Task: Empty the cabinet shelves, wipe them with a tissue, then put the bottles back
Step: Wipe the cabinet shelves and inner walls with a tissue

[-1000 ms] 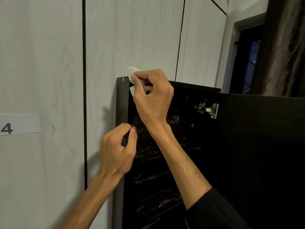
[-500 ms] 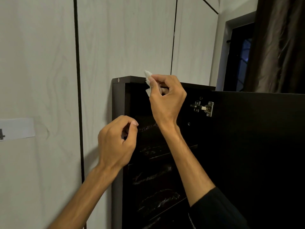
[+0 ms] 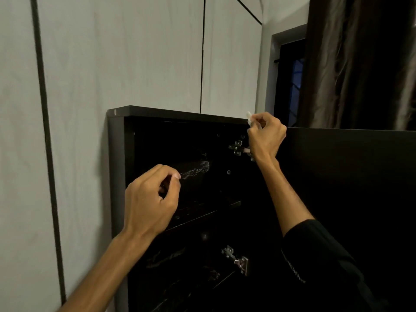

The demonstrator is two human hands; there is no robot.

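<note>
Right hand [image 3: 265, 137] pinches tissue [image 3: 249, 118] at top right corner of cabinet [image 3: 117, 154], beside upper hinge [image 3: 238, 148]. Left hand [image 3: 150, 199] loosely curled, holding nothing. Shelves look emptied; wiping under way. Bottles out of sight, return pending.

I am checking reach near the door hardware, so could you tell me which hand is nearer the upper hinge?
Right. The right hand, pinching the tissue, sits directly beside the upper hinge, partly covering it. The left hand hovers lower, at the cabinet's left side.
</note>
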